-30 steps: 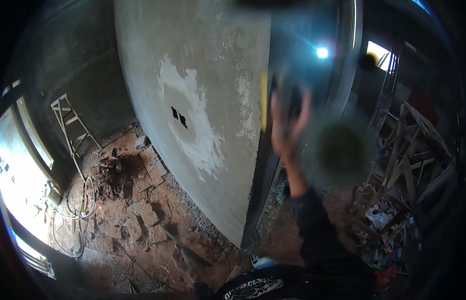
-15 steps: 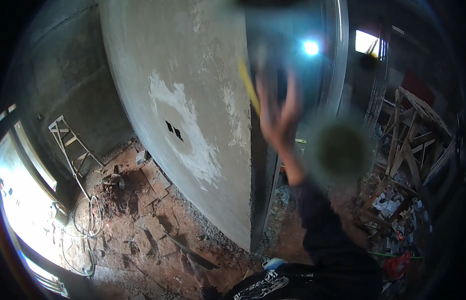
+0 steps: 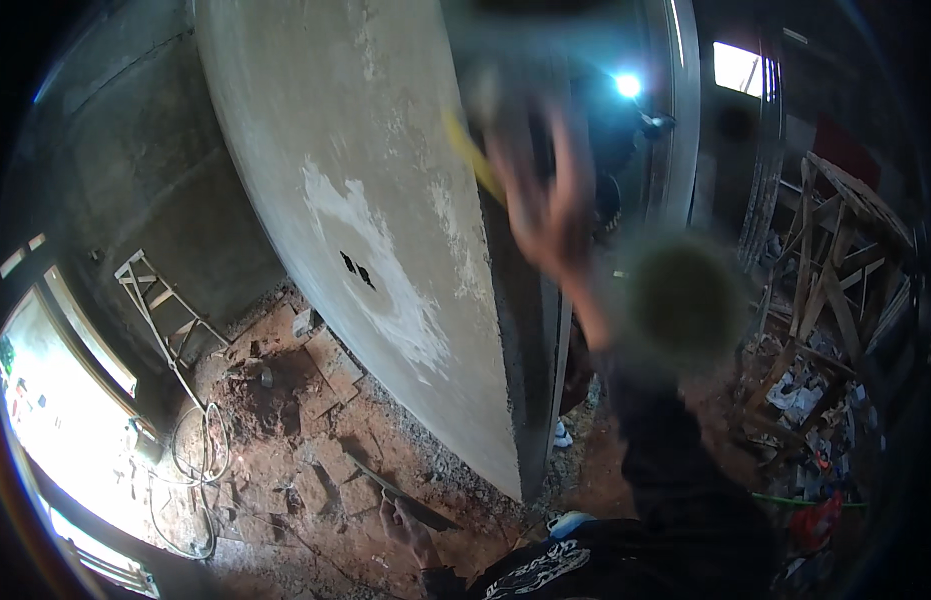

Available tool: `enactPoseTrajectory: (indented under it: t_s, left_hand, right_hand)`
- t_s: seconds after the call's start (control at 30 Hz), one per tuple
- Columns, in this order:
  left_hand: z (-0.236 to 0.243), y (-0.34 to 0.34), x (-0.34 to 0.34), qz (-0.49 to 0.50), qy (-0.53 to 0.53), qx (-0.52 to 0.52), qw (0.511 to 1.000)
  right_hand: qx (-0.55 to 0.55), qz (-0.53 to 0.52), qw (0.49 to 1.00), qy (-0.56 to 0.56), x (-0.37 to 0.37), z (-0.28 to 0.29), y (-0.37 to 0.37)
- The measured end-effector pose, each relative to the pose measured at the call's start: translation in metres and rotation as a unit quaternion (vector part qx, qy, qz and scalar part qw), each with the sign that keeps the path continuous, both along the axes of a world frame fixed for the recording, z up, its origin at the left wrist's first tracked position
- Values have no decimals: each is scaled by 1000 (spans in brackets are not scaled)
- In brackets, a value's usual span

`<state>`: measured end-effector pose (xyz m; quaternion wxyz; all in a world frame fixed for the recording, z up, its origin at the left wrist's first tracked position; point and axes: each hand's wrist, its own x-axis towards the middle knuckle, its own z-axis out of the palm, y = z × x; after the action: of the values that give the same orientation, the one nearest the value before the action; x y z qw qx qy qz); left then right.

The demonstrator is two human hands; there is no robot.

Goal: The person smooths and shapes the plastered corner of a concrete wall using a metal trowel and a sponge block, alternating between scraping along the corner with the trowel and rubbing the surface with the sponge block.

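My right hand (image 3: 547,215) is raised at the vertical corner of a grey plastered wall (image 3: 385,130). It is closed around a flat tool with a yellow edge (image 3: 473,155), which lies along the corner; blur hides the tool's shape and part of my fingers. Low down, my left hand (image 3: 410,540) grips a trowel (image 3: 415,502), its long dark blade seen nearly edge-on above the rubble floor. On the wall face, a pale patch surrounds two dark openings (image 3: 357,268).
A wooden stepladder (image 3: 165,305) leans at the far left, near a looped hose (image 3: 200,450). Broken tiles (image 3: 330,370) and rubble cover the floor. Timber frames (image 3: 835,260) stand at right over debris. Beyond the corner, a bright lamp (image 3: 627,85) shines near a partly hidden person.
The view has tilted, so the wall's upper corner sits further left. My right hand and the yellow-edged tool have shifted left with it. Someone now shows beyond the corner.
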<state>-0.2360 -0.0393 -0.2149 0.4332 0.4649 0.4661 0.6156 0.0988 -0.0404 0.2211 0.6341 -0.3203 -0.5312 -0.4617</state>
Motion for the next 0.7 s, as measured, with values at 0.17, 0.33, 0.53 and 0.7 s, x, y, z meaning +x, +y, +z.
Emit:
enactPoseTrajectory:
  t_s: [0.17,0.33,0.53,0.7]
  left_hand:
    - [-12,-8,5,-11,-36,-37,999]
    - [5,-9,28,-6,-3,-16,1000]
    - [-5,-18,18,25,-32,-6,999]
    - [-3,-17,30,32,48,-19,998]
  right_hand:
    - [11,-43,999,9,22,-28,-14]
    - [-7,-142,985,98,60,109,0]
    - [9,-13,997,75,-3,-30,-12]
    - [85,-5,995,48,31,157,3]
